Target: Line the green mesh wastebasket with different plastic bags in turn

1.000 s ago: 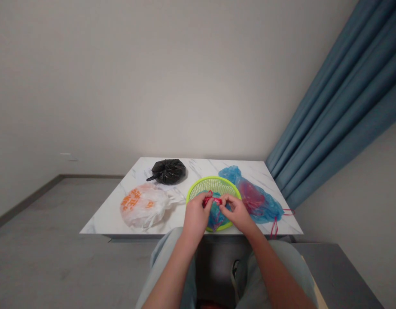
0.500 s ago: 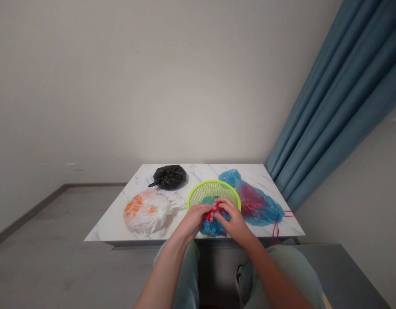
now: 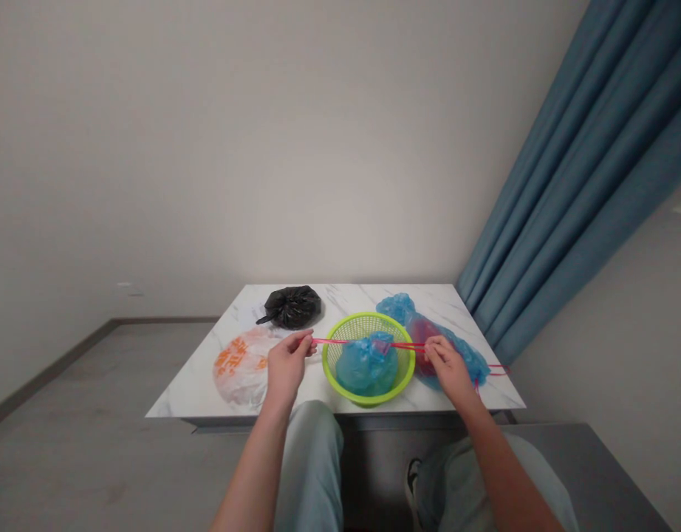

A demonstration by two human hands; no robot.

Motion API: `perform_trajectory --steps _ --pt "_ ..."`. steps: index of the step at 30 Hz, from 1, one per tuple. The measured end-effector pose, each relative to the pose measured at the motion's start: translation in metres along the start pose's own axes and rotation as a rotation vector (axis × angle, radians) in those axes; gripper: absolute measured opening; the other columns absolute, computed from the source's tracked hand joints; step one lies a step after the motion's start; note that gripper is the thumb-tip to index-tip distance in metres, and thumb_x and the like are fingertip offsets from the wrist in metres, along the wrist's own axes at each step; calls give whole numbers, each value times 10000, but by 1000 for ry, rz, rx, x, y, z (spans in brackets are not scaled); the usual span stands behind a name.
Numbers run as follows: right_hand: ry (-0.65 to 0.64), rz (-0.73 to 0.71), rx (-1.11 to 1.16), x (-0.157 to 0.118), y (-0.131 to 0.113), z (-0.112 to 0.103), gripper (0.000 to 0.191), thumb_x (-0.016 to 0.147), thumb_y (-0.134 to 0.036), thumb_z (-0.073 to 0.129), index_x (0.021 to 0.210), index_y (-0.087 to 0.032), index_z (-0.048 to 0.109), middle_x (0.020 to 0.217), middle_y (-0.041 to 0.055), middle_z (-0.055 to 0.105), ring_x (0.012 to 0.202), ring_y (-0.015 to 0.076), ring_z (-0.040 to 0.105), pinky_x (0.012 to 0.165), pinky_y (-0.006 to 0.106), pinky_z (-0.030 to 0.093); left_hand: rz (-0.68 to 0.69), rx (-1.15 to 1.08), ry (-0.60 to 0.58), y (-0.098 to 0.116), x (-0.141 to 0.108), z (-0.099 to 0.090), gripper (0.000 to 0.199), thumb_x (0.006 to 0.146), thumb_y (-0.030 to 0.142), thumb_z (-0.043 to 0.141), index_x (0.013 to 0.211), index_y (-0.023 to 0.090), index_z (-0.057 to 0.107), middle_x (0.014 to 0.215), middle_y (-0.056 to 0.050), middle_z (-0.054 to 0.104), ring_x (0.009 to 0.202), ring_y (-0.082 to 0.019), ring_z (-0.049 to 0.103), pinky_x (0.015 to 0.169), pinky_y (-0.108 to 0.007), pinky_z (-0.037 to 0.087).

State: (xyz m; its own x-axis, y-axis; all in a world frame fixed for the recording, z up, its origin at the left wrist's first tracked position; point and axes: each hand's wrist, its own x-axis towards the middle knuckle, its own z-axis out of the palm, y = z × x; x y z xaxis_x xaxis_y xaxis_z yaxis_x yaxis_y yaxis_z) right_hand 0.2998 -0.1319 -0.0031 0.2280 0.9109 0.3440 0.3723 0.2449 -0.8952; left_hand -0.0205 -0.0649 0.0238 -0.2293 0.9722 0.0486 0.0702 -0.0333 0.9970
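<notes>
A blue drawstring bag (image 3: 367,368), full and rounded, sits inside a lime green mesh basket (image 3: 368,400). Its red drawstring (image 3: 332,341) is stretched taut sideways across the basket. At the left end, my left hand (image 3: 288,360) pinches the string between thumb and fingers, just outside the rim. My right hand (image 3: 447,367) pinches the other end to the right of the basket. The bag's neck is gathered where the strings meet it. What lies inside the bag cannot be made out.
A white plastic bag with orange print (image 3: 241,368) lies left, partly behind my left hand. A knotted black bag (image 3: 292,307) is at the back left. Another blue bag (image 3: 469,355) with something red inside rests to the right. All are on a white marbled table (image 3: 348,293); a blue curtain (image 3: 551,199) hangs beside it.
My hands were together over the bag's neck, bunching the red string. They have moved apart to left and right, pulling the drawstring out straight and uncovering the bag in the basket.
</notes>
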Motion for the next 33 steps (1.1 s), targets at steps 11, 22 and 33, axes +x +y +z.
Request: perform_trajectory --steps 11,22,33 --pt "172 257 659 -5 -15 19 215 799 -405 674 764 -195 642 790 34 617 759 168 574 711 301 483 -12 17 -126 22 -31 21 374 761 505 681 699 136 686 632 -24 654 610 -139 576 606 -245 438" --pt "-139 290 729 -12 -44 41 393 831 -419 633 1175 -238 571 970 48 683 440 95 547 401 251 444 50 -66 -496 54 -67 81 299 832 415 618 941 148 695 577 13 618 606 -158 613 674 -281 486" --pt "-143 156 626 -9 -33 61 440 722 -262 746 1120 -240 560 1069 50 650 766 145 635 627 261 549 290 160 -532 50 -57 111 270 744 88 620 992 190 650 850 -25 692 814 -168 660 778 -290 505"
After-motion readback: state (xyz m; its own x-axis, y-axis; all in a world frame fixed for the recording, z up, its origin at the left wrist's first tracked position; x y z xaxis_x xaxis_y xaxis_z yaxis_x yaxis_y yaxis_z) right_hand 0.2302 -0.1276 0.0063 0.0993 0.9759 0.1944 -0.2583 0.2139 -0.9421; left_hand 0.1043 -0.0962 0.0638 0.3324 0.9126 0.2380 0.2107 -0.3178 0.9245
